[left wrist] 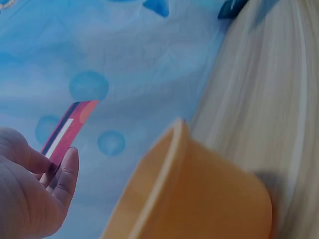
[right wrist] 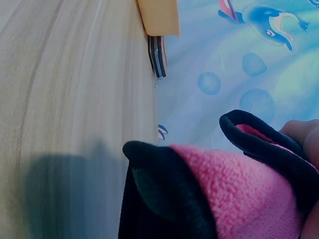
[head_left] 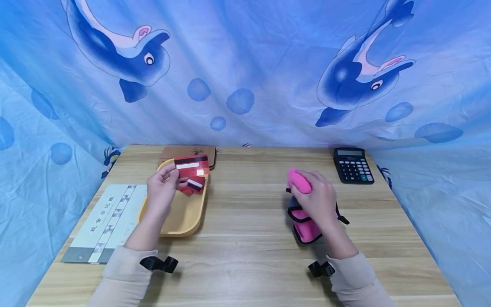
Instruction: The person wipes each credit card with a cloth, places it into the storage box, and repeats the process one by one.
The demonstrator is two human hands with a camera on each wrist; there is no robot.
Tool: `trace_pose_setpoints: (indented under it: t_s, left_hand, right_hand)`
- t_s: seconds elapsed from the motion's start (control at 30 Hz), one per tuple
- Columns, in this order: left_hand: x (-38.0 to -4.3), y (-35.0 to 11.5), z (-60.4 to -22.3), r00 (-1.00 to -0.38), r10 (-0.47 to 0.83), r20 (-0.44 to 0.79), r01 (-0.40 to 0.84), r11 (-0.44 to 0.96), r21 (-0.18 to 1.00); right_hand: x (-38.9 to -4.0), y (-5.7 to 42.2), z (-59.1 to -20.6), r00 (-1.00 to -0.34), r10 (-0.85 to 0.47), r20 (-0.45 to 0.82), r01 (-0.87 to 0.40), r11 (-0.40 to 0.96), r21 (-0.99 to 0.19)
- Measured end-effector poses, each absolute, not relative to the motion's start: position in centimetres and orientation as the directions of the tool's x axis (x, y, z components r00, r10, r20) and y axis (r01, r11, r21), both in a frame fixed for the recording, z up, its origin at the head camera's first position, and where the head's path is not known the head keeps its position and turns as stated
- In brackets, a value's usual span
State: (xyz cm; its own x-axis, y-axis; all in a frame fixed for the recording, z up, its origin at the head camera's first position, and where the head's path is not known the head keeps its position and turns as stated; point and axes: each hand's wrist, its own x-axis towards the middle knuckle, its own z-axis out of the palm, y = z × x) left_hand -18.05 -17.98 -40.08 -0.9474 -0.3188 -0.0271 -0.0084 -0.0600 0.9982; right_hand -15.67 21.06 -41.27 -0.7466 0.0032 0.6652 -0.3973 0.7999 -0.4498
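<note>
My left hand [head_left: 161,187] pinches a red bank card [head_left: 192,164] between thumb and fingers, with its dark stripe and white strip showing. The hand is over the far left side of an orange-yellow tray [head_left: 184,221]. Below that card, more red cards [head_left: 196,184] show at the tray's far end. The left wrist view has the held card [left wrist: 70,129] tilted beside the tray wall [left wrist: 224,184]. On the right, my right hand [head_left: 320,198] grips a folded pink fleecy cloth item [head_left: 301,181] with black edging; its lower folds [right wrist: 244,194] hang beneath the fingers, close over the table.
A pale green booklet [head_left: 111,217] lies left of the tray, partly beneath it. Behind the tray is a brown zippered case [head_left: 188,150]. A black calculator [head_left: 353,165] is at the far right of the wooden table [head_left: 245,256]. A blue dolphin-print curtain [head_left: 245,64] hangs along the back.
</note>
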Motion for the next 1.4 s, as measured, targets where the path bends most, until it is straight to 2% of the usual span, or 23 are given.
trace_pose_setpoints:
  t_s: [0.17,0.37,0.63,0.8,0.9,1.17,1.4]
  left_hand:
    - [-18.3,-19.5,-41.0,-0.942,-0.333,-0.051,-0.052,-0.005,0.999]
    - [-19.0,-21.0,-42.6,-0.959,-0.279,-0.057,-0.107,0.169,0.980]
    - [-19.7,-21.7,-43.9,-0.983,-0.158,-0.096,-0.153,0.401,0.903]
    - [-19.7,-22.1,-43.9,-0.983,-0.123,-0.137,-0.183,0.551,0.814]
    - [-19.6,-22.1,-43.8,-0.985,-0.112,-0.132,-0.173,0.593,0.786]
    - [-18.8,-20.4,-43.5,-0.993,-0.112,0.038,-0.049,0.680,0.731]
    - [-18.1,-17.5,-43.9,-0.966,-0.013,0.258,0.178,0.692,0.700]
  right_hand:
    - [-15.8,21.0,-41.4,-0.749,0.007,0.662,-0.395,0.798,-0.455]
    - [-15.8,20.7,-41.3,-0.760,0.012,0.650,-0.385,0.797,-0.465]
    - [-15.7,20.7,-41.5,-0.770,0.018,0.638,-0.371,0.800,-0.471]
    - [-15.7,21.0,-41.6,-0.782,0.019,0.622,-0.363,0.798,-0.481]
    - [-15.8,21.3,-41.7,-0.791,0.021,0.611,-0.355,0.798,-0.486]
    - [-16.4,23.7,-41.7,-0.864,0.022,0.503,-0.278,0.812,-0.514]
    - [-17.5,28.0,-43.0,-0.919,0.057,0.390,-0.163,0.846,-0.508]
